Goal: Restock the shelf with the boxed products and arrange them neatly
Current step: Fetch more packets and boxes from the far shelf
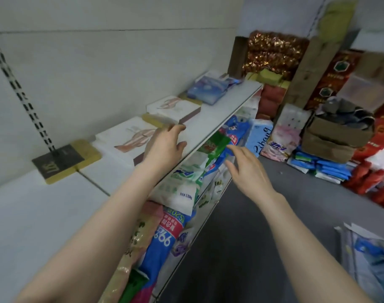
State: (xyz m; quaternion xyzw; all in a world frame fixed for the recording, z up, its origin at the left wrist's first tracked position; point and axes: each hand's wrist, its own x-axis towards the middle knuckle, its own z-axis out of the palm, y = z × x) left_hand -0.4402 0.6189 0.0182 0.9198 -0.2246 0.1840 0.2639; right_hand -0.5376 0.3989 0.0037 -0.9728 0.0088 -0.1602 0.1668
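A white top shelf (219, 110) runs from near left to far right. On it lie flat boxes: a dark box with gold edge (62, 162), a white box with a brown figure print (125, 141), a second white box (175, 109) on a gold one, and blue packs (208, 87) at the far end. My left hand (165, 147) rests with fingers extended on the near white box's right edge, holding nothing. My right hand (248, 169) hovers with spread fingers in front of the shelf's edge, empty.
Below the top shelf, bagged goods (182, 189) crowd the lower shelves. Tissue packs (261, 136), cardboard boxes (333, 138), and red and blue packages (331, 167) sit stacked on the grey floor (263, 226) at the far right. A white wall backs the shelf.
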